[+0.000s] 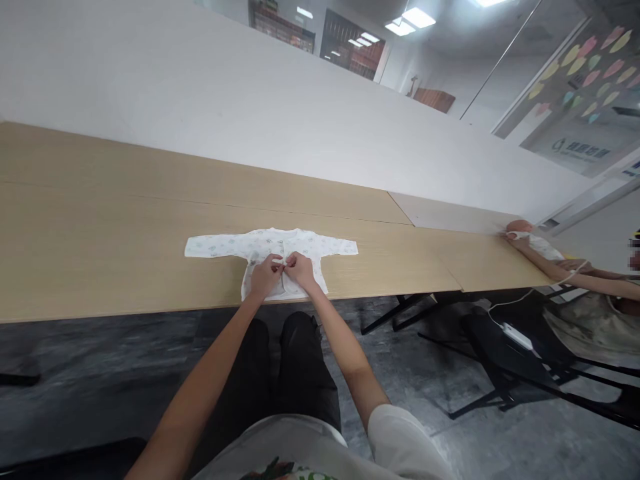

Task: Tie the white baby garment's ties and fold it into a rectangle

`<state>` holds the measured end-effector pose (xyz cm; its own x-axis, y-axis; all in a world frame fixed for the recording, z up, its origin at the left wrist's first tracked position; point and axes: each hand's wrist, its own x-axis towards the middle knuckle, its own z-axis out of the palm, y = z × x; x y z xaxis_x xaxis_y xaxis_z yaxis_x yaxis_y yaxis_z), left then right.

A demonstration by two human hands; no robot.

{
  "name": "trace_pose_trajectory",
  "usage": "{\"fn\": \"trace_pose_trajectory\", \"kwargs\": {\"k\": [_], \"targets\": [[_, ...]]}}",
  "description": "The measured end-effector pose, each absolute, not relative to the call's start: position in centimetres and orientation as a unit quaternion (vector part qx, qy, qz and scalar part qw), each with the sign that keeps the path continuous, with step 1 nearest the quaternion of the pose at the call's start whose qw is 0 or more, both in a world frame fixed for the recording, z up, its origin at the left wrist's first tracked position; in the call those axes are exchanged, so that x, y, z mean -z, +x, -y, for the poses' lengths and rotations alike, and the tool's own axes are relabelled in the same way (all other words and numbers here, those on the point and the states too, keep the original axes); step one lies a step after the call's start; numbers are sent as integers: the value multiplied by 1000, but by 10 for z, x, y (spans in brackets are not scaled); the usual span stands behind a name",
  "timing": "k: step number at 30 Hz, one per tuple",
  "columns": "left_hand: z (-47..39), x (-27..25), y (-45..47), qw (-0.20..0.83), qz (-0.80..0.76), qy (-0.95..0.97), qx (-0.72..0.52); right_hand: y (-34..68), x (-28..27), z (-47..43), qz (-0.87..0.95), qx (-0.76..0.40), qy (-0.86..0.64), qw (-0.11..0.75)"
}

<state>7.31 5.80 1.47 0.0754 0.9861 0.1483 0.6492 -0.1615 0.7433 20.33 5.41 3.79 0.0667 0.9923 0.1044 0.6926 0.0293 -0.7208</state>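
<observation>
A small white baby shirt (pixel 260 246) with a faint print lies face up on the wooden table, both sleeves spread out sideways. Its hem reaches close to the table's near edge. My left hand (pixel 267 275) and my right hand (pixel 299 270) meet over the middle of the shirt front, fingers pinched along the front opening. Each hand grips one edge of the opening. Whatever fastener may sit between the fingertips is hidden.
The long wooden table (pixel 125 233) runs along a white wall (pixel 200 113). At the far right, another person's arms (pixel 565 270) reach toward a baby doll (pixel 520 230). Black folding chairs (pixel 500 353) and a white power strip (pixel 517 337) are below on the right.
</observation>
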Motion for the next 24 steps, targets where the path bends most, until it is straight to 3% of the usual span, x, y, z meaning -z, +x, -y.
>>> {"fn": "trace_pose_trajectory", "kwargs": {"k": [10,20,24], "targets": [[-59,-10,74,250,-578,698,-341,207,-30,-56,618,-281,-643,356],[-61,-5,73,238,-589,699,-328,200,-32,-50,668,-193,-646,315],[-62,-3,73,239,-590,698,-327,203,-32,-55,664,-211,-643,319]]}}
